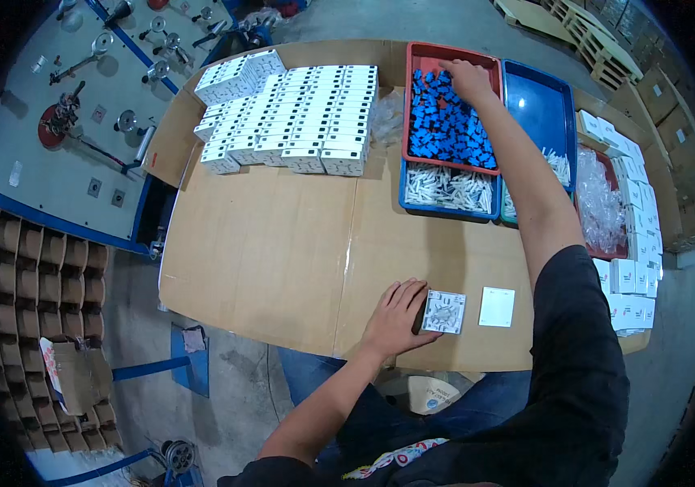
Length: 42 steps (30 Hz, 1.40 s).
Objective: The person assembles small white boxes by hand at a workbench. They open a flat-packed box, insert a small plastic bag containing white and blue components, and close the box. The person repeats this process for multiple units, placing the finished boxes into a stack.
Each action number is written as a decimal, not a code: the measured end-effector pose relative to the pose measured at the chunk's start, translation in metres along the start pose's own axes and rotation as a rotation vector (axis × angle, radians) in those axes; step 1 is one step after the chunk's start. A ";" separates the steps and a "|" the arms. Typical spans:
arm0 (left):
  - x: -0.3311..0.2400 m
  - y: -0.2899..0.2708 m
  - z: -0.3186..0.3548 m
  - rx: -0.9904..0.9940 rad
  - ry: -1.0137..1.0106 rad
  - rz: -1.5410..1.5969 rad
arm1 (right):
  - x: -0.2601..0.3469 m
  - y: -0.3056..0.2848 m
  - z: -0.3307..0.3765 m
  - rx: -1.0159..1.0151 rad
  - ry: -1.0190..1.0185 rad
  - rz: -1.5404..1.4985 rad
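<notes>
My left hand [399,318] is wrapped round the side of a small square box [444,312] near the table's front edge. The top of that box shows a white and grey pattern. Just right of it lies a flat white square piece [497,307], apart from both hands. My right arm stretches far forward, and my right hand [468,81] dips into a red tray [455,50] of small blue plastic pieces [445,122]. Its fingers are bent downward at the tray's far end; whatever is between the fingertips is hidden.
Rows of small white boxes [299,114] stand stacked at the back left. Below the red tray, a blue tray [450,213] holds white plastic plugs [449,188]. An empty-looking blue tray [538,101] sits beside it. Clear plastic bags [599,199] and more white boxes [636,203] line the right.
</notes>
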<state>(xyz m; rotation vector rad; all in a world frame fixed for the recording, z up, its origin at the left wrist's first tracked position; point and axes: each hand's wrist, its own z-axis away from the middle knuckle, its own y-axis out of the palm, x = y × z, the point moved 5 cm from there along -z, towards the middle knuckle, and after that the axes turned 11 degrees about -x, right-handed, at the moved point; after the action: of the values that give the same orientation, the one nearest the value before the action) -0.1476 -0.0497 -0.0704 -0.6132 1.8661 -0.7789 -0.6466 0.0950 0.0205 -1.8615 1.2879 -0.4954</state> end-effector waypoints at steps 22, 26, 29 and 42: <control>0.009 0.009 0.017 -0.058 0.009 -0.017 | 0.067 -0.090 0.151 -0.009 0.696 -1.383; 0.008 0.011 0.016 -0.129 0.081 0.002 | 0.128 -0.133 0.272 0.143 1.075 -1.760; 0.008 0.015 0.019 -0.111 0.057 -0.029 | 0.157 -0.161 0.339 0.203 1.245 -1.914; 0.004 0.015 0.021 -0.202 0.137 -0.092 | 0.171 -0.200 0.418 0.214 1.503 -2.379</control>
<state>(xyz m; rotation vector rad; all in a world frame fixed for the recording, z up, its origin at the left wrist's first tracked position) -0.1310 -0.0472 -0.0907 -0.7949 2.0704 -0.7115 -0.1679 0.1355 -0.0943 -1.6213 -1.3344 -3.1388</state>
